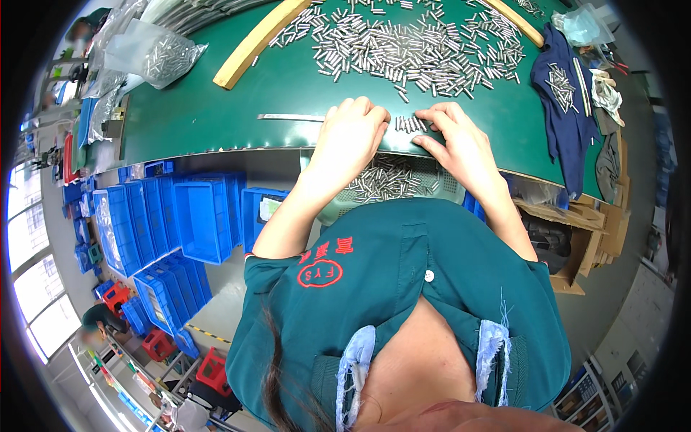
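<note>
On the green tabletop [209, 119], close to its front edge, lies a short row of small silvery metal pins [409, 125], side by side. My right hand [461, 137] is at the row's right end, thumb and forefinger apart, with the forefinger by the pins' far ends and the thumb on the near side. To the left of the row, my left hand [351, 137] is closed over a thin, flat metal strip [288, 117]. The strip's left part sticks out; the rest is hidden under the fingers. Beyond both hands spreads a large heap of loose pins [403, 54].
Wooden bars [259, 45] flank the heap. A green basket [337, 209] with more pins sits below the table edge, before my body. A plastic bag of pins [162, 57] lies far left; dark blue cloth [554, 108] with pins, right. Blue bins [205, 216] stand lower left.
</note>
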### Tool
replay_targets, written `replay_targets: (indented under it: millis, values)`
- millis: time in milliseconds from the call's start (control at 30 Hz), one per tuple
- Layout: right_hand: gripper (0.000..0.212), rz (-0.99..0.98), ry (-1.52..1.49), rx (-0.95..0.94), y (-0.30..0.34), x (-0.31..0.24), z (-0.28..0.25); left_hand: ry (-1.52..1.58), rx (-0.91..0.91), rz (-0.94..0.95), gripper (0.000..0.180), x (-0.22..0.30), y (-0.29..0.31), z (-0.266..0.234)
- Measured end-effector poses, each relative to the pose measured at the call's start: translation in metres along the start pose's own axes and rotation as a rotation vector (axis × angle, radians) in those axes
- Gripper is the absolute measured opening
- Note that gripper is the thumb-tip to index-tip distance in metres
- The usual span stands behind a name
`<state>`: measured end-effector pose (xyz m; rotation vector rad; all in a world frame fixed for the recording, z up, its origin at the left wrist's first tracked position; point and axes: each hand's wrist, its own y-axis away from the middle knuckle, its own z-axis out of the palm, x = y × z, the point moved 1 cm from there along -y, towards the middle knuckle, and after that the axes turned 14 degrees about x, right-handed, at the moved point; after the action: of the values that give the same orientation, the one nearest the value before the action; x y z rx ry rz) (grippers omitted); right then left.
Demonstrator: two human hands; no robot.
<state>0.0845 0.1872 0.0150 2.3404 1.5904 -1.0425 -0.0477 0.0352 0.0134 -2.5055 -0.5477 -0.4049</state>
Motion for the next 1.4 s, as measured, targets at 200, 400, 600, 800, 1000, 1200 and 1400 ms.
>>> replay_targets:
  millis: [200, 400, 600, 800, 1000, 1200, 1400]
  values:
    - [0.033, -0.09, 0.088, 0.016, -0.008, -0.006, 0.01, -0.028, -0.029, -0.006, 0.009, -0.002, 0.002, 0.002]
    - [0.026, -0.244, 0.075, 0.08, -0.017, -0.011, 0.033, -0.031, 0.018, -0.051, 0.012, -0.013, 0.001, -0.017]
    - [0.028, -0.298, 0.039, 0.041, -0.025, -0.025, 0.046, -0.123, 0.116, -0.153, 0.014, -0.041, 0.01, -0.039]
    - [0.04, -0.157, -0.046, -0.029, -0.025, -0.028, 0.035, -0.032, 0.032, 0.021, 0.025, -0.032, 0.015, -0.032]
    - [0.04, -0.088, -0.081, -0.135, -0.017, -0.023, 0.035, -0.015, -0.053, 0.084, 0.031, -0.025, 0.012, -0.014]
    - [0.037, 0.043, -0.247, -0.108, -0.013, -0.018, 0.028, 0.033, -0.065, 0.168, 0.026, -0.031, 0.002, -0.016]
    - [0.025, -0.034, -0.002, 0.107, -0.026, 0.001, 0.024, -0.075, 0.119, 0.04, 0.02, -0.028, -0.03, 0.003]
